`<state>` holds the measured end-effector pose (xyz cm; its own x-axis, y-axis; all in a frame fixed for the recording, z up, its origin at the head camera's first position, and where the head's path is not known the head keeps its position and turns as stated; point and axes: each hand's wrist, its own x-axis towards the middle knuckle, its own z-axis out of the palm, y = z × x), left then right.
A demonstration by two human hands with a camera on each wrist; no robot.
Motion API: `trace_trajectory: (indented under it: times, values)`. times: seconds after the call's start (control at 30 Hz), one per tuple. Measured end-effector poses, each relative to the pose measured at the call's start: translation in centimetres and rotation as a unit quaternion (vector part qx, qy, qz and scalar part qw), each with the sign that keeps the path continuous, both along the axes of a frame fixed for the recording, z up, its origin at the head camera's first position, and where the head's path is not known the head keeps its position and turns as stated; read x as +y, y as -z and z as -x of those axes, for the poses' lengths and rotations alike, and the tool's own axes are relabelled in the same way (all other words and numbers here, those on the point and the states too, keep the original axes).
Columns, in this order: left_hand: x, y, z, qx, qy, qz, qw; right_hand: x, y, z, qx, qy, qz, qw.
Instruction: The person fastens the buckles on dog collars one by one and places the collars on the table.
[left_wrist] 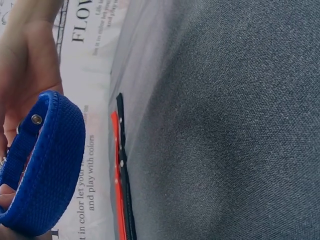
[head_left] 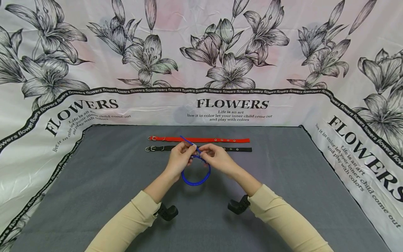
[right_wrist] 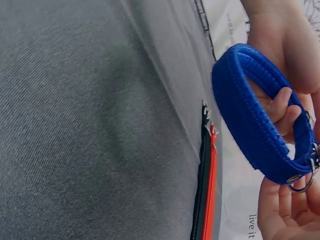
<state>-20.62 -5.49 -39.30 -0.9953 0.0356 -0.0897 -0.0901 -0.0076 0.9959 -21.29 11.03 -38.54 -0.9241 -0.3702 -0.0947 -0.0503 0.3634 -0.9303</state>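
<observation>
Left hand (head_left: 180, 157) and right hand (head_left: 219, 159) close together, fingertips of both pinching the blue webbing collar (head_left: 196, 183) at the top of its loop, beside the metal fittings. Exact finger placement on the buckle side is partly hidden. Collar is bent into a ring and held clear of the grey cloth (head_left: 94, 192), its narrow free end (head_left: 186, 140) sticking up past the left fingers. Behind it lie a red collar (head_left: 233, 140) and a black collar (head_left: 240, 149), both flat.

Handling, judged by eye: light; woven surface should grip well, little slip. Band looks thick and springy, holding its round shape, so it may push back open if released. Not fragile. Metal D-ring (right_wrist: 302, 188) probably smooth and loose-swinging. Best hold: one pinch on the strap near the eyelet (left_wrist: 36, 119), the other steadying the band beside the hardware.
</observation>
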Motion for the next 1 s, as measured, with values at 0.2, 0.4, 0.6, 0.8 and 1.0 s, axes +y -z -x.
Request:
trace_trajectory:
  times: [0.2,0.4,0.6,0.8,1.0]
  values:
    - [-0.14,0.10,-0.07,0.005,0.007,0.010,0.9999,-0.01,-0.16,-0.10,-0.026,0.005,0.005,1.000]
    - [-0.34,0.13,-0.15,-0.008,0.022,0.035,0.9991,0.02,0.18,-0.06,-0.025,0.017,0.019,0.999]
    - [-0.44,0.25,-0.12,-0.011,0.033,0.076,0.9965,-0.04,0.35,0.00,-0.015,0.021,0.017,1.000]
    - [-0.51,0.15,-0.08,-0.020,0.038,0.094,0.9946,-0.11,0.51,0.07,-0.015,0.019,0.033,0.999]
    - [-0.54,0.19,0.00,-0.022,0.038,0.107,0.9933,-0.19,0.62,0.04,-0.005,0.015,0.039,0.999]
